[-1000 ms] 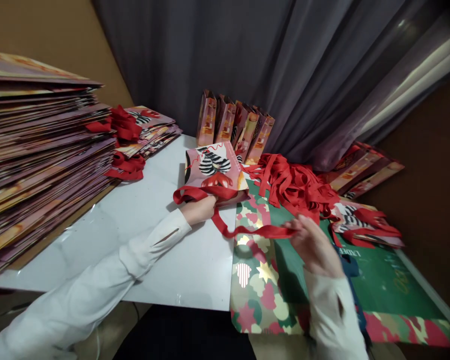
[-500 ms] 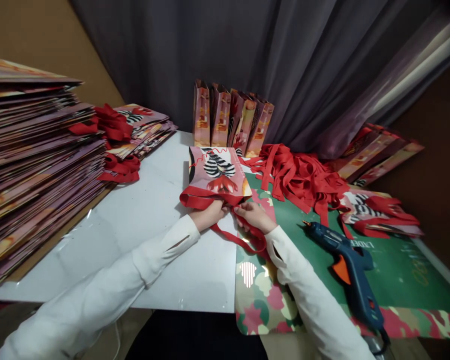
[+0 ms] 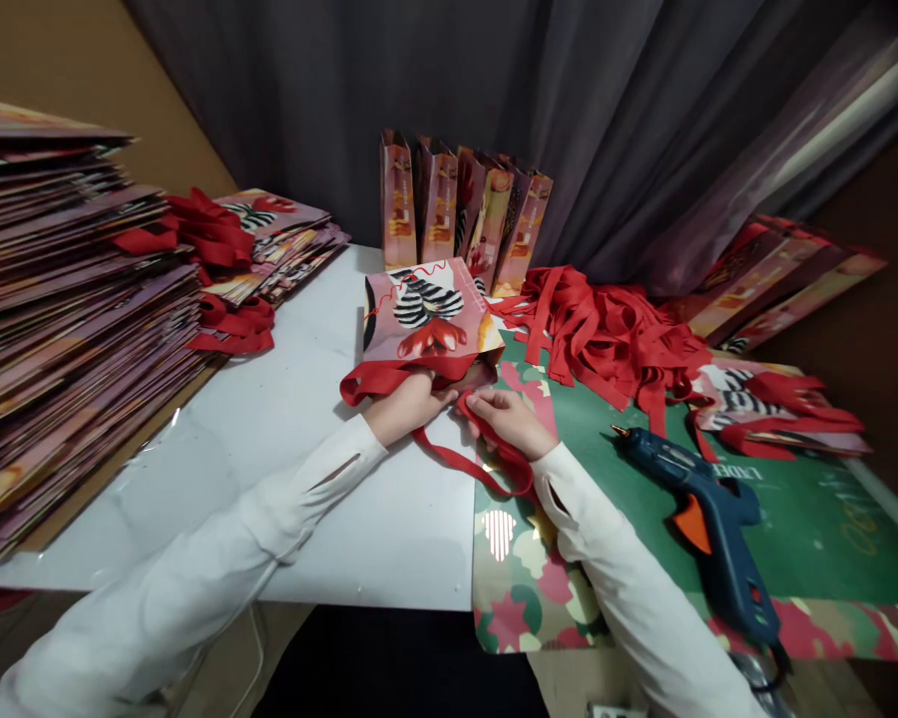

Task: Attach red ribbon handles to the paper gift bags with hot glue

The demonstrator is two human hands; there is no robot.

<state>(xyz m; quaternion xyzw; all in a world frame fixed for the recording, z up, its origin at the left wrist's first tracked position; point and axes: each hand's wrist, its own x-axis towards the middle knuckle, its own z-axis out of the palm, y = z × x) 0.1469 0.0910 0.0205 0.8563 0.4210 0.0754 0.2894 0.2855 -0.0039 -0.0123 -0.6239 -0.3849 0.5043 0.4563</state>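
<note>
A printed paper bag (image 3: 428, 309) with a zebra-stripe picture lies in front of me, its mouth facing me and slightly parted. One red ribbon handle (image 3: 366, 380) loops across the mouth from the left. My left hand (image 3: 405, 407) is closed at the bag's mouth, gripping its edge, with some fingertips hidden by the bag. Just to its right, my right hand (image 3: 515, 423) pinches the end of a second red ribbon (image 3: 464, 463) between thumb and fingers. That ribbon's loop hangs down towards me over the table and the mat.
A blue glue gun (image 3: 707, 529) lies on the green mat (image 3: 808, 529) at right. Behind it are a heap of red ribbons (image 3: 606, 334) and a bag with ribbons (image 3: 778, 404). Several bags (image 3: 438, 204) stand by the curtain. A tall stack of flat bags (image 3: 67, 349) rises at left.
The bag's mouth has parted more and the bag has tilted slightly. My right hand has drawn slightly away from my left with the ribbon end. The view has shifted a little.
</note>
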